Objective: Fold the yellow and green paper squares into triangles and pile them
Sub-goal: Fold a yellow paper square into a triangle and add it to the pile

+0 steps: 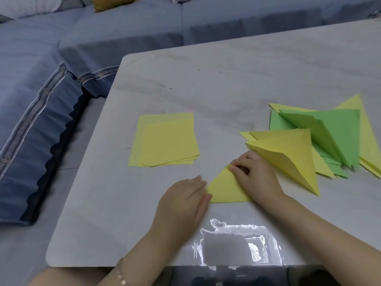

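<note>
A yellow paper (223, 188) folded into a triangle lies flat near the table's front edge. My right hand (253, 172) pinches its top corner with curled fingers. My left hand (185, 201) lies flat on the paper's left corner, fingers together. A stack of unfolded yellow squares (167, 139) sits further back on the left. At the right is a loose pile of folded triangles, yellow ones (288, 153) in front and green ones (334, 131) behind, some standing half open.
The pale marbled table (226, 79) has a rounded left corner and a glossy reflection at its front edge. A blue sofa (61, 58) wraps around the table's left and far sides.
</note>
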### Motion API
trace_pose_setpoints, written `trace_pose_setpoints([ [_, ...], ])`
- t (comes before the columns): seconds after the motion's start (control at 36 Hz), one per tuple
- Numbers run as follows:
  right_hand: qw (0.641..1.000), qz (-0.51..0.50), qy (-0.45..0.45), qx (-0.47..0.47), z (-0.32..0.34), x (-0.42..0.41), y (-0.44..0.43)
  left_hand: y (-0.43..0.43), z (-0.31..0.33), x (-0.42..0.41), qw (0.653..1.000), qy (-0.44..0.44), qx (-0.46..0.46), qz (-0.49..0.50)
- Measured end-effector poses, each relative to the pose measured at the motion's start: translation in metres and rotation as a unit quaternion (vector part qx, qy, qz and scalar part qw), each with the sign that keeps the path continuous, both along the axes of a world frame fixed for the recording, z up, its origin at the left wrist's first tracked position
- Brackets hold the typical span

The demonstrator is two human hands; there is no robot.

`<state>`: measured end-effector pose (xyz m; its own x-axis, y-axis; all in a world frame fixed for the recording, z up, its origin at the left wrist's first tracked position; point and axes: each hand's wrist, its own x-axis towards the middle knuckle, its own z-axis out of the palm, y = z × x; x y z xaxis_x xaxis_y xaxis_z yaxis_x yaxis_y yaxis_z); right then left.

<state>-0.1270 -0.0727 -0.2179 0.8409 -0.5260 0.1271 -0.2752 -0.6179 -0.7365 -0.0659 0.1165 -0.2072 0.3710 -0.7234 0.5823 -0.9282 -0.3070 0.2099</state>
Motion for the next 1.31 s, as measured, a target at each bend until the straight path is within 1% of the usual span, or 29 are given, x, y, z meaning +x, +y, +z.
trace_pose_setpoints([
  [0.08,1.000,0.007,-0.002,-0.002,0.002,-0.001,0.000,-0.033,-0.005,0.001,0.996,0.035,0.076,-0.039],
  [0.14,1.000,0.010,-0.006,-0.006,0.002,-0.002,0.000,-0.045,-0.012,0.001,0.987,0.058,0.151,-0.015],
  [0.19,1.000,0.011,-0.008,-0.009,0.002,-0.003,0.000,-0.048,-0.018,-0.002,0.978,0.061,0.197,0.011],
  [0.33,1.000,0.010,-0.009,-0.001,0.000,-0.002,-0.002,-0.044,-0.023,-0.002,0.971,0.035,0.235,0.035],
  [0.42,1.000,0.002,-0.012,0.024,-0.002,-0.001,-0.002,-0.043,-0.025,-0.001,0.966,0.040,0.251,0.047],
  [0.53,0.997,-0.046,-0.029,0.051,-0.002,-0.002,-0.003,-0.043,-0.027,-0.003,0.963,0.050,0.258,0.052],
  [0.56,0.998,-0.051,-0.037,0.023,0.000,-0.004,-0.001,-0.043,-0.028,-0.003,0.963,0.054,0.259,0.050],
  [0.58,0.998,-0.042,-0.051,-0.025,0.002,-0.008,0.002,-0.043,-0.028,-0.003,0.963,0.058,0.258,0.048],
  [0.64,0.989,0.015,-0.074,-0.130,0.002,-0.022,0.011,-0.043,-0.029,-0.003,0.963,0.064,0.258,0.047],
  [0.67,0.982,0.052,-0.077,-0.162,0.001,-0.031,0.017,-0.042,-0.029,-0.002,0.962,0.069,0.260,0.047],
  [0.75,0.969,0.131,-0.058,-0.203,-0.006,-0.056,0.031,-0.042,-0.028,-0.001,0.959,0.078,0.269,0.043],
  [0.86,0.947,0.167,-0.027,-0.274,-0.011,-0.077,0.029,-0.044,-0.028,-0.001,0.957,0.079,0.275,0.048],
  [1.03,0.940,0.146,-0.019,-0.307,-0.001,-0.085,0.022,-0.043,-0.027,-0.003,0.955,0.084,0.281,0.050],
  [1.17,0.944,0.095,-0.006,-0.317,0.004,-0.096,0.014,-0.043,-0.027,-0.003,0.953,0.084,0.287,0.051],
  [1.31,0.947,0.040,0.033,-0.316,0.007,-0.124,-0.009,-0.043,-0.028,-0.003,0.955,0.086,0.279,0.049],
])
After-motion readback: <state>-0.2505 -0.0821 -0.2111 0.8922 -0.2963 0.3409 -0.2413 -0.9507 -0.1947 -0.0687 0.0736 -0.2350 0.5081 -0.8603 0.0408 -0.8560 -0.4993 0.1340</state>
